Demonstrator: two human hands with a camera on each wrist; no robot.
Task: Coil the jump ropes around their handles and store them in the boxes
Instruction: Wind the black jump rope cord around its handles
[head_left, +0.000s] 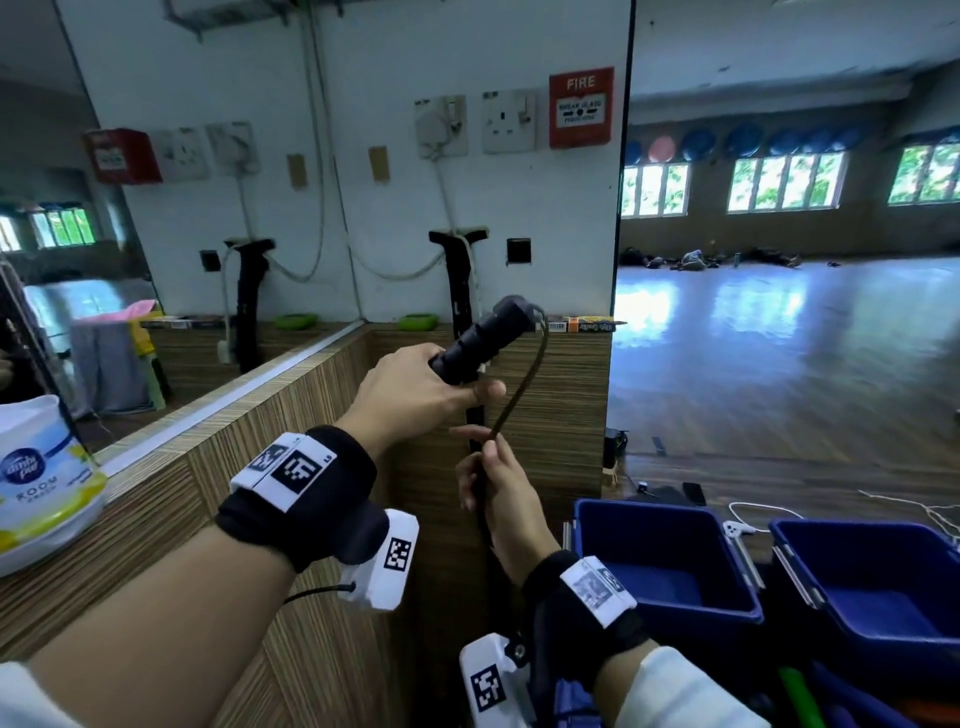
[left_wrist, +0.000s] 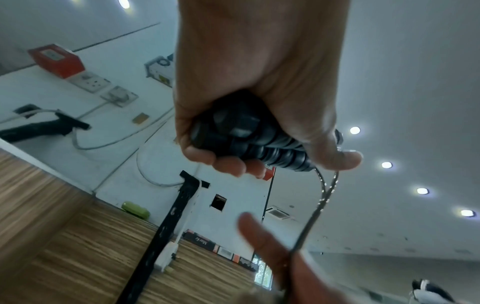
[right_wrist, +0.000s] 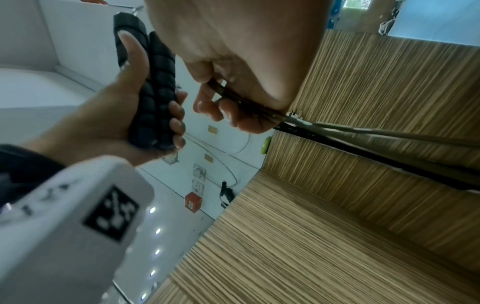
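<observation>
Step in hand: start of coiling, judged from no wraps showing on the handles. Left hand (head_left: 410, 387) is wrapped around both black ribbed handles (head_left: 485, 340), held together side by side, tips pointing toward 1 o'clock in the head view. Right hand (head_left: 498, 480) sits just below, at 5 o'clock from the left, pinching the doubled rope (head_left: 519, 387) between thumb and fingers; the right wrist view shows two strands running out past the palm. Rope arcs from the handle tips down into that pinch, and hangs on below it, out of sight.

Next move probably calls for the right hand to carry the rope over and around the handle pair while the left keeps them clamped; keep tension so the loops sit tight.

Containers: two blue boxes at 4 o'clock, low right. Near box (head_left: 670, 561) shows a bare blue floor, nothing in it that I can see. Far box (head_left: 872, 577) also looks bare, though its right part is cut off. Coloured bits below the boxes, too cropped to tell.
</observation>
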